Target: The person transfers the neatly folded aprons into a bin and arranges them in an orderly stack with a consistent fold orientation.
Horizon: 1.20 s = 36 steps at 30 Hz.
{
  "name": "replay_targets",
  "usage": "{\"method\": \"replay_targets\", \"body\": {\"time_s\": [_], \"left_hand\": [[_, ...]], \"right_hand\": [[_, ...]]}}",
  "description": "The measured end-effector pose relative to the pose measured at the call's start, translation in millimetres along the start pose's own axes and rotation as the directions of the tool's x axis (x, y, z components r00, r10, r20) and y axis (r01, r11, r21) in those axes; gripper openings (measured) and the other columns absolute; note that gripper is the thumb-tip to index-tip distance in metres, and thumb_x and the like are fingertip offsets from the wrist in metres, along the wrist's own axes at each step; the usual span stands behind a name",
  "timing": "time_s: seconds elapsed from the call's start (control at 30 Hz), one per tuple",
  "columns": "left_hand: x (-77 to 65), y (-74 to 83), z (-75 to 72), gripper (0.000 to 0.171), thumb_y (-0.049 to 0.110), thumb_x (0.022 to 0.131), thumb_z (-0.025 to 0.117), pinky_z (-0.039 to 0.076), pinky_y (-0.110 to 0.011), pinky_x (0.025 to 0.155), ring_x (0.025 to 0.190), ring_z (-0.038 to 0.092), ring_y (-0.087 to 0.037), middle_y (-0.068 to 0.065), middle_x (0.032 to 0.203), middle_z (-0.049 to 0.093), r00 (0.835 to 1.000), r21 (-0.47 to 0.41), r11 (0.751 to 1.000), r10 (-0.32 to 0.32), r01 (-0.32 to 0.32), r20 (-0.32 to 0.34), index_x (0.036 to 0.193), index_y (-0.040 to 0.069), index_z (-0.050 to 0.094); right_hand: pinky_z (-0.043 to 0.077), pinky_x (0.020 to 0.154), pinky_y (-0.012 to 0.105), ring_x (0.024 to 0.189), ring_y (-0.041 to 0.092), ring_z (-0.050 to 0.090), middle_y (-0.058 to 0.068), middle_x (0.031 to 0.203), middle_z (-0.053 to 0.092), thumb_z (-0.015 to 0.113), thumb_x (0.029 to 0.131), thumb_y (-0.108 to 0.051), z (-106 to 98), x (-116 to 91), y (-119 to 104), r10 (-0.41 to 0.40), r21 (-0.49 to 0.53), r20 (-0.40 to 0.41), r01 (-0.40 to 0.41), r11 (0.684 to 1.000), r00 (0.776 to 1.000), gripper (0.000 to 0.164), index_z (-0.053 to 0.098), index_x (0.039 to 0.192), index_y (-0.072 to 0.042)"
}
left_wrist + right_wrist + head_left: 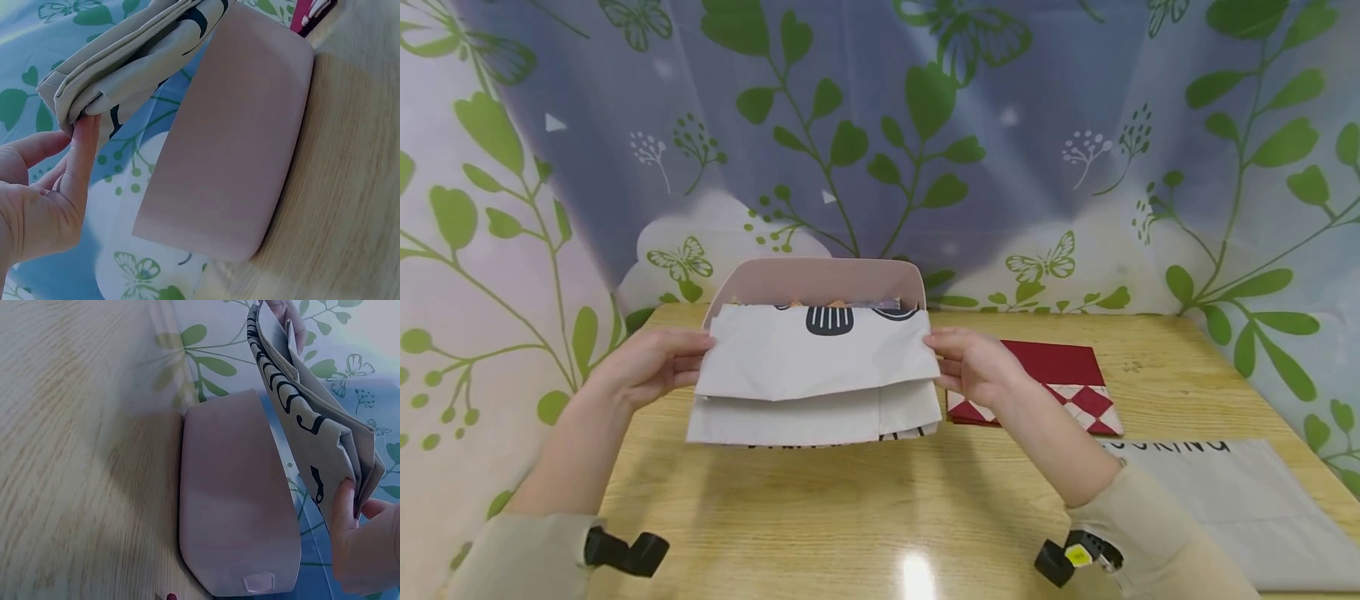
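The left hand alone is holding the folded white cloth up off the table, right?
The left hand is not alone: the head view shows the right hand also gripping the folded white cloth, which is held up off the table.

"Can you read anything from over there?"
"On the folded grey cloth [1232, 517] I make out roughly 'OOKIN', partly cut off."
"And the folded white cloth [805, 358]?"
"Black lettering [289, 400] along one edge, which I can't read. The right wrist strap's [1097, 546] yellow label [1078, 556] is too small."

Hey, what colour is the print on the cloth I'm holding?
The white cloth has black print, clearest in the head view.
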<state>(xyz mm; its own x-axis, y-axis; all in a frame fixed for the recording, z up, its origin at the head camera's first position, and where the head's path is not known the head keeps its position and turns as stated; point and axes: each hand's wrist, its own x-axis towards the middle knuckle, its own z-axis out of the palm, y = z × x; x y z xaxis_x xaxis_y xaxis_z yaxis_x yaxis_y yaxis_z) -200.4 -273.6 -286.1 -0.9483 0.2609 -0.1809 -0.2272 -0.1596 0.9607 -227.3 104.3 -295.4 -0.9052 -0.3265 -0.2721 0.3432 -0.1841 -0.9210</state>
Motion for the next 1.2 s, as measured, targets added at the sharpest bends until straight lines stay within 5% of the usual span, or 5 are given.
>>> {"method": "replay_targets", "body": {"time_s": [0.8,1.2], "left_hand": [[30.5,19.4,6.2,0.024,0.000,0.093,0.049,0.055,-0.026,0.067,0.070,0.066,-0.016,-0.007,0.075,0.066,0.997,-0.036,0.999,0.012,-0.014,-0.078,0.079,0.006,0.067],[42.9,29.6,5.8,0.025,0.002,0.093,0.051,0.055,-0.023,0.063,0.067,0.065,-0.013,-0.005,0.073,0.066,0.989,-0.064,0.998,0.013,-0.023,-0.145,0.075,0.008,0.068]], "right_hand": [[0.047,0.063,0.019,0.074,0.010,0.060,-0.001,0.095,0.057,0.052,0.094,-0.013,4.0,30.0,-26.4,0.002,-0.058,-0.109,-0.008,0.998,0.994,0.039,0.043,0.131,-0.004],[0.045,0.055,0.017,0.065,0.008,0.059,-0.005,0.076,0.062,0.051,0.094,-0.011,6.1,47.0,-41.9,-0.003,-0.058,-0.119,-0.004,0.998,0.993,0.014,0.050,0.108,-0.011]]}}
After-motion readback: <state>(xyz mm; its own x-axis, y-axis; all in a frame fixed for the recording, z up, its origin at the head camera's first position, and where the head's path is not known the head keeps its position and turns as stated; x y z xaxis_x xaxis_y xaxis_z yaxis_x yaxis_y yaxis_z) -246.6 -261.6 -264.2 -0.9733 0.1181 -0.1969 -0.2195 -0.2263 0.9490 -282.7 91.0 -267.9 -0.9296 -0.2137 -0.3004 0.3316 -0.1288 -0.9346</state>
